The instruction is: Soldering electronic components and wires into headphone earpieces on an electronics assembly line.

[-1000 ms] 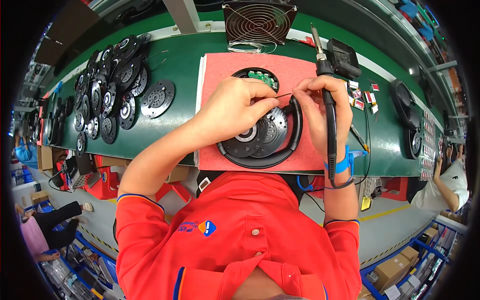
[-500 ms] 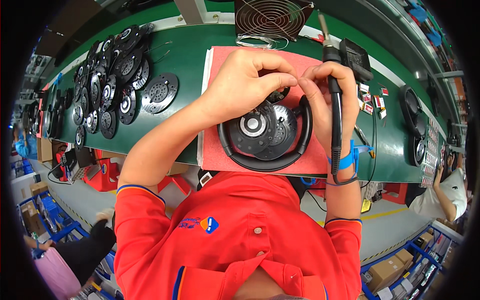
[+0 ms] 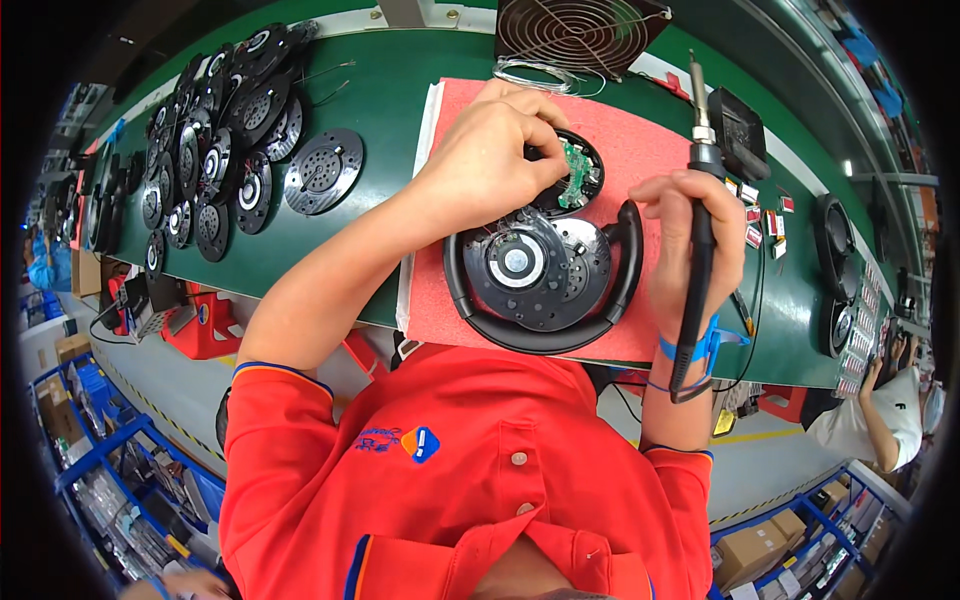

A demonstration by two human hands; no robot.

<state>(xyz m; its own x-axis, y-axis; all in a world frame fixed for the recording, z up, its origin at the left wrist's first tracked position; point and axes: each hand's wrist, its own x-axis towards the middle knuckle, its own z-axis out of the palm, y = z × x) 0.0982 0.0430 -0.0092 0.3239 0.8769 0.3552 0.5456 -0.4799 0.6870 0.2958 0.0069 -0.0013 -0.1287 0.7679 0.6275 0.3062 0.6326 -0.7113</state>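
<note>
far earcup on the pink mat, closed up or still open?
Open. The far earcup has no cover: its green circuit board is exposed, with the left hand at its rim. The right hand holds the soldering iron upright, clear of it.

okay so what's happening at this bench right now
A person in a red shirt is working on a black headphone set lying on a pink foam mat on a green workbench. The left hand pinches at the open earcup holding a small green circuit board. The right hand grips a black soldering iron, tip raised away from the work. Loose black round speaker plates are piled to the left.
</note>
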